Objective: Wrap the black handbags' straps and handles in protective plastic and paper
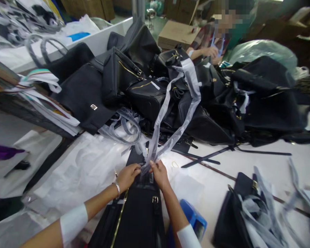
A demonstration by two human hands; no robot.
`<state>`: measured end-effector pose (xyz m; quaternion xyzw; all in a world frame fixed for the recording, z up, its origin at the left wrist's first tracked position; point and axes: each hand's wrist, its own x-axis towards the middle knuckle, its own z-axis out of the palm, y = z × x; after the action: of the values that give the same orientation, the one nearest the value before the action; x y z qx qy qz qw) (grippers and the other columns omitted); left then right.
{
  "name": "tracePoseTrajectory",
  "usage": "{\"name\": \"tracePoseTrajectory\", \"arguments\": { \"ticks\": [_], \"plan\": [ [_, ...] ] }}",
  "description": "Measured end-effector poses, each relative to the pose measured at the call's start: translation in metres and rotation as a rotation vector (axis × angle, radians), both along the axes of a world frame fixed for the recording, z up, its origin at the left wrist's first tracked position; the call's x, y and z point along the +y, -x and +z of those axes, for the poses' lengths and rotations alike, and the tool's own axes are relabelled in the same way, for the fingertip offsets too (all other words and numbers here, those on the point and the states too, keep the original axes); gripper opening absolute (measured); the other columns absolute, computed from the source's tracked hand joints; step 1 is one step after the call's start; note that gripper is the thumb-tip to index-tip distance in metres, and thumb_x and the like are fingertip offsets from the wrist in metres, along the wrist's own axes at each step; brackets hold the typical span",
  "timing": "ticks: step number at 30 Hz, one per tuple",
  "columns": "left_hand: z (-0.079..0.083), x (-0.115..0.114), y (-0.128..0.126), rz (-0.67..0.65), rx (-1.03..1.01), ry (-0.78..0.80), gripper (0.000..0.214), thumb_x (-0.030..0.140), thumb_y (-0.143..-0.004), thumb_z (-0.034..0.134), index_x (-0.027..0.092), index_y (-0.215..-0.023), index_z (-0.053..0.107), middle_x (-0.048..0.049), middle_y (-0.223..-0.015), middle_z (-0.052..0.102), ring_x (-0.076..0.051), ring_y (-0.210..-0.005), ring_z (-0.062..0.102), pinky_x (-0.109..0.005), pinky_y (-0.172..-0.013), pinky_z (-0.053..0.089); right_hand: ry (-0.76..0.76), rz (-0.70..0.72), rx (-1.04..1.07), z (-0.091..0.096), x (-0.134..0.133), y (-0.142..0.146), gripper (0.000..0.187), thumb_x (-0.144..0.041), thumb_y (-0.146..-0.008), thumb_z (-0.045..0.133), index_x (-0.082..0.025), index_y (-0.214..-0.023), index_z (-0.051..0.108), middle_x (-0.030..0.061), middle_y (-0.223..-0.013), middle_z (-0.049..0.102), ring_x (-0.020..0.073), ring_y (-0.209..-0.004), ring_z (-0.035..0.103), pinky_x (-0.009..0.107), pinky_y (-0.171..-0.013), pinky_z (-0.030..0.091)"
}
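A black handbag [138,217] with gold trim and a small buckle lies in front of me on the white table. My left hand [127,175] and my right hand [159,173] are both closed at its top edge. They pinch the base of a long handle wrapped in clear plastic film [170,117], which loops upward over the pile. The fingers of both hands are pressed together on the wrap.
A heap of black handbags [222,100] fills the middle of the table. Loose black straps [209,156] lie to the right. Another bag with plastic strips [245,213] sits at bottom right, a blue object [195,217] beside my right arm. A co-worker's hand [209,52] works at the far side.
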<state>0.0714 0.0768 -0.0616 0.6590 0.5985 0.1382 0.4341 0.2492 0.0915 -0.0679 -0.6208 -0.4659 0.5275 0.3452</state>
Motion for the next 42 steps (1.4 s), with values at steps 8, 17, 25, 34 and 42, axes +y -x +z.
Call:
{"name": "tracePoseTrajectory", "arguments": {
  "ticks": [8, 17, 25, 34, 42],
  "plan": [
    [-0.011, 0.005, 0.003, 0.024, 0.058, 0.008, 0.012, 0.022, -0.083, 0.050, 0.020, -0.073, 0.057, 0.0013, -0.072, 0.061, -0.015, -0.072, 0.056, -0.025, -0.066, 0.037, -0.002, -0.068, -0.093, -0.006, -0.015, 0.002, 0.026, -0.045, -0.087, 0.048, -0.020, -0.090, 0.055, -0.0051, -0.059, 0.056, 0.0155, -0.056, 0.056, 0.025, -0.057, 0.043],
    [-0.004, 0.013, 0.014, -0.054, 0.120, 0.091, 0.013, 0.021, -0.079, 0.050, 0.020, -0.068, 0.056, -0.0003, -0.067, 0.059, -0.017, -0.068, 0.054, -0.026, -0.063, 0.032, -0.008, 0.025, -0.334, -0.011, -0.051, 0.033, 0.025, -0.036, -0.091, 0.042, -0.021, -0.092, 0.061, 0.0004, -0.067, 0.063, 0.0167, -0.059, 0.060, 0.025, -0.058, 0.042],
    [-0.019, 0.014, 0.030, -0.040, 0.036, 0.344, 0.013, 0.018, -0.069, 0.048, 0.018, -0.058, 0.056, 0.0054, -0.045, 0.047, -0.012, -0.044, 0.044, -0.022, -0.047, 0.028, 0.022, 0.160, -0.408, -0.021, -0.041, 0.051, 0.014, -0.021, -0.086, 0.048, -0.021, -0.079, 0.060, 0.0043, -0.075, 0.066, 0.0184, -0.070, 0.061, 0.026, -0.066, 0.041],
    [-0.014, 0.008, 0.037, 0.071, -0.208, 0.321, 0.031, 0.033, -0.087, 0.037, 0.018, -0.106, 0.056, -0.0002, -0.080, 0.064, -0.009, -0.050, 0.053, -0.020, -0.049, 0.039, 0.071, 0.306, -0.137, -0.026, -0.030, 0.035, 0.015, -0.021, -0.088, 0.044, -0.021, -0.077, 0.055, -0.0016, -0.066, 0.062, 0.0113, -0.052, 0.056, 0.021, -0.054, 0.042],
    [-0.022, 0.005, 0.031, -0.082, -0.438, 0.511, 0.023, 0.027, -0.080, 0.050, 0.014, -0.094, 0.064, 0.0018, -0.062, 0.062, -0.010, -0.049, 0.056, -0.019, -0.046, 0.038, 0.086, 0.352, -0.027, -0.023, -0.027, 0.032, 0.014, -0.026, -0.088, 0.044, -0.022, -0.078, 0.053, -0.0053, -0.061, 0.058, 0.0096, -0.048, 0.054, 0.019, -0.052, 0.043]
  ]
}}
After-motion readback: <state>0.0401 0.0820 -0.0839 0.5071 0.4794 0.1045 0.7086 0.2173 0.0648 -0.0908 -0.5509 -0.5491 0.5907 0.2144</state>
